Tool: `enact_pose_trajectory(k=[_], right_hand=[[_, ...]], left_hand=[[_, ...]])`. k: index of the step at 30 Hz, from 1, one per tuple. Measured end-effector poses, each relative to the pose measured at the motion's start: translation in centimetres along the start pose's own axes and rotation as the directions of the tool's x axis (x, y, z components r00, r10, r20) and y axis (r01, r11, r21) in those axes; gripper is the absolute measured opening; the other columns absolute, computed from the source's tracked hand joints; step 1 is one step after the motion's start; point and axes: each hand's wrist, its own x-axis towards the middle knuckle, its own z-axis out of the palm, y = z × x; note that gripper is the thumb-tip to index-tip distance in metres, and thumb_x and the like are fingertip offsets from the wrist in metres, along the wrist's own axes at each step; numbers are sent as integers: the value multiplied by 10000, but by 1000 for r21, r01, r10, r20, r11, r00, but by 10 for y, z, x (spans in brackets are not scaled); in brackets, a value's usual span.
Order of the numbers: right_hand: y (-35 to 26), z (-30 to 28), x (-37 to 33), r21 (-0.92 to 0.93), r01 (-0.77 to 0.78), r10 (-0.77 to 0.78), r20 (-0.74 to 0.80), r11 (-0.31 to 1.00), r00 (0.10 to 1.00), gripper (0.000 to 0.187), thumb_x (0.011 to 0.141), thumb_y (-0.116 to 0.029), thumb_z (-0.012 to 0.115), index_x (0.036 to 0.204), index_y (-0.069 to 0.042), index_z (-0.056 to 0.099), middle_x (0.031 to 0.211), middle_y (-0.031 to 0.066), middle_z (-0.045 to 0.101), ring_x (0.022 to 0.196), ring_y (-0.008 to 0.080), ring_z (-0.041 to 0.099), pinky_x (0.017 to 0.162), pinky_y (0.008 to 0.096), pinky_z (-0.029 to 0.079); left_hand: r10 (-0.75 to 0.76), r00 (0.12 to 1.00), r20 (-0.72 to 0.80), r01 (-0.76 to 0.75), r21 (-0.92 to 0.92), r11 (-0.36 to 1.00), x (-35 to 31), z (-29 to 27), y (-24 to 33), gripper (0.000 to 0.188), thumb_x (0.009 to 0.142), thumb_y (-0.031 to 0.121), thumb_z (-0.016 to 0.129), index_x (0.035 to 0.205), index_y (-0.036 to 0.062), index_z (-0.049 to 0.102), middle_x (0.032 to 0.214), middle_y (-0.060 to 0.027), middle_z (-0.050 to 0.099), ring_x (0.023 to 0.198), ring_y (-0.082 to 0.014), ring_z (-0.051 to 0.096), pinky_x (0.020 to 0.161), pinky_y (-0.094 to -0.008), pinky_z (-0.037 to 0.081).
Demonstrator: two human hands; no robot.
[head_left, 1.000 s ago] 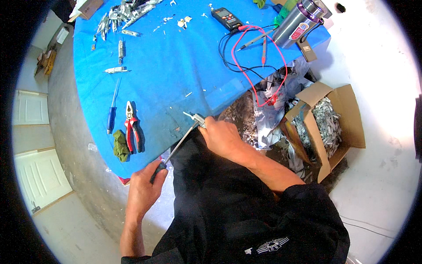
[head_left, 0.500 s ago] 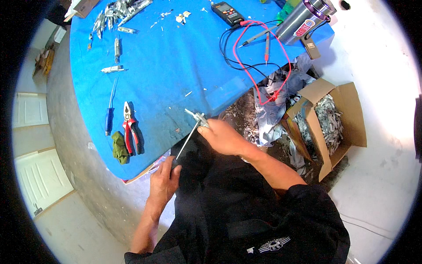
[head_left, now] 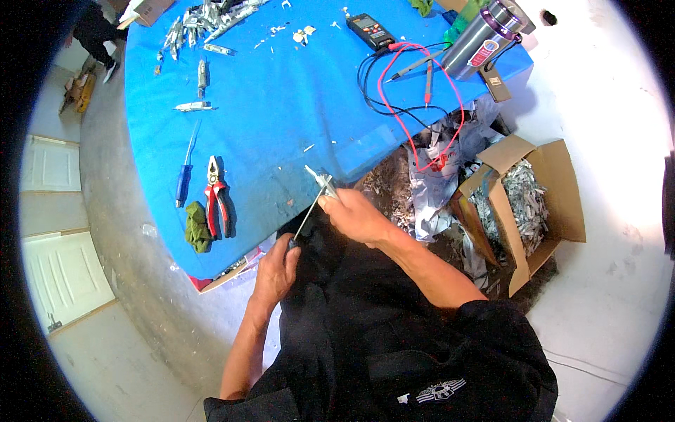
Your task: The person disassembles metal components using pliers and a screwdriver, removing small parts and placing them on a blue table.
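My left hand [head_left: 275, 273] is closed around the handle of a screwdriver, and its thin metal shaft [head_left: 307, 220] slants up to the right. My right hand [head_left: 354, 215] pinches a small silver-white strip-like part [head_left: 321, 178] over the near edge of the blue-covered table [head_left: 260, 141]. The shaft's tip meets the part beside my right thumb; exactly where it touches is too small to tell. To the left on the cloth lie a blue-handled screwdriver [head_left: 183, 184], red-handled pliers [head_left: 215, 199] and a crumpled green cloth [head_left: 197, 228].
Similar silver parts [head_left: 202, 77] lie far left, near a heap of them [head_left: 204, 24]. At the far right are a multimeter [head_left: 370, 32] with red and black leads and a steel thermos [head_left: 481, 47]. A cardboard box [head_left: 566, 190] of scraps stands right. Another person [head_left: 97, 35] is far left.
My left hand has shifted slightly up and right with the screwdriver, whose shaft now stands steeper against the part. The view has shifted a little, and the other person shows more at far left.
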Motion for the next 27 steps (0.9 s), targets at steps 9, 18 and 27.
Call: enact_pose_trajectory(k=[9, 18, 27], right_hand=[[5, -7, -17, 445, -144, 97, 127, 884, 987, 440, 1105, -483, 404, 1126, -91, 602, 663, -23, 485, 574, 92, 489, 488, 270, 376], [10, -8, -30, 502, 151, -60, -193, 852, 979, 280, 1087, -313, 544, 1226, -82, 621, 964, -9, 623, 861, 103, 603, 765, 244, 494], [10, -7, -26, 536, 229, -70, -300, 813, 951, 233, 983, -142, 636, 1193, -43, 611, 1135, 68, 674, 993, 161, 648, 789, 325, 571]], left_hand=[[30, 993, -116, -26, 31, 999, -26, -23, 25, 265, 1028, 217, 607, 1201, 21, 652, 939, -257, 690, 804, -452, 683, 698, -485, 526], [-8, 979, -203, 15, 32, 999, -71, -35, 35, 261, 993, 192, 653, 1175, 7, 674, 880, -242, 706, 761, -396, 709, 683, -425, 540], [-17, 983, -183, 7, -52, 999, -81, -21, 54, 256, 973, 167, 687, 1173, 8, 683, 925, -248, 726, 816, -410, 734, 710, -426, 563]])
